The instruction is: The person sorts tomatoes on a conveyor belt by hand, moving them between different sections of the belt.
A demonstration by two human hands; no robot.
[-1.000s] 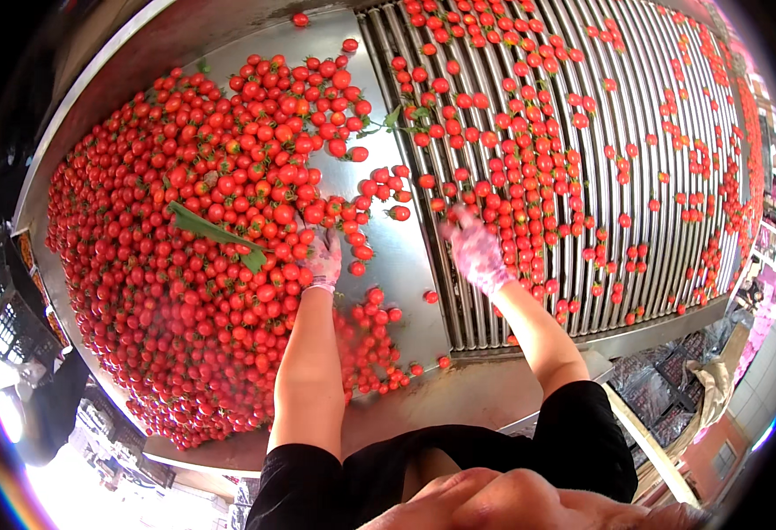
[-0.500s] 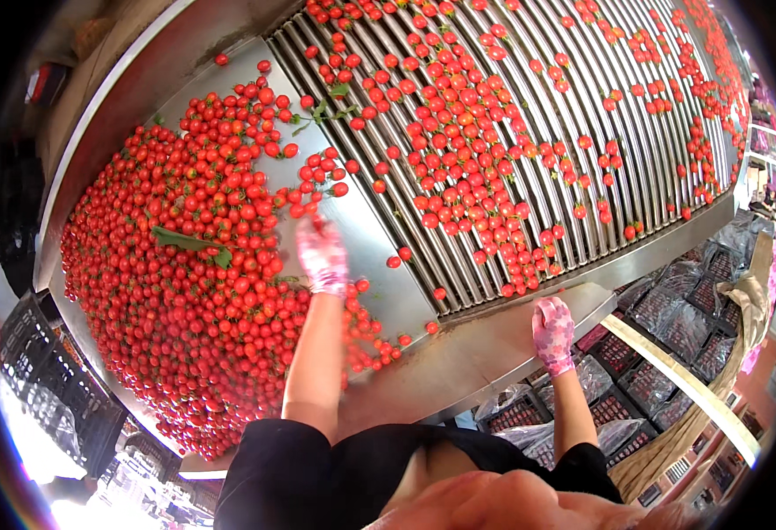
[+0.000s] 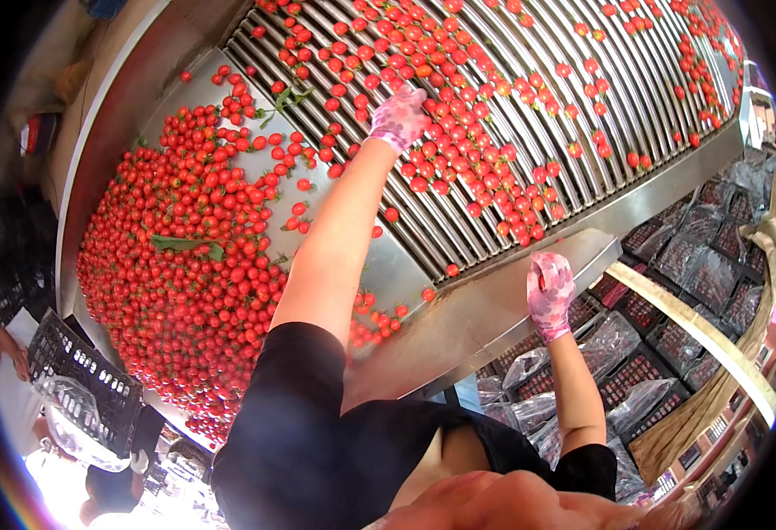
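My left hand (image 3: 399, 119), in a pink patterned glove, reaches over the metal rollers (image 3: 410, 231), back of the hand up. Its fingers look loosely stretched out among small red tomatoes (image 3: 467, 150), grasping none that I can see. My right hand (image 3: 550, 291), gloved alike, is closed beside the metal edge (image 3: 485, 314) of the machine. Whatever its curled fingers hold, if anything, is hidden. A big heap of tomatoes (image 3: 176, 274) fills the steel tray (image 3: 335, 231) on the left. A long green leaf (image 3: 183, 243) lies on the heap, and a leafy sprig (image 3: 280, 104) at the rollers' edge.
Black crates (image 3: 640, 375) of tomatoes, partly under clear plastic, stand below at right, beside a pale curved rail (image 3: 697, 327). At left, another person's hand (image 3: 8, 349) is near a black crate (image 3: 83, 371). More tomatoes (image 3: 702, 75) lie at the rollers' far end.
My left hand has moved from the heap's edge up and right, over the rollers. My right hand remains by the metal edge. At left, a crate and a person's hand have come further into view.
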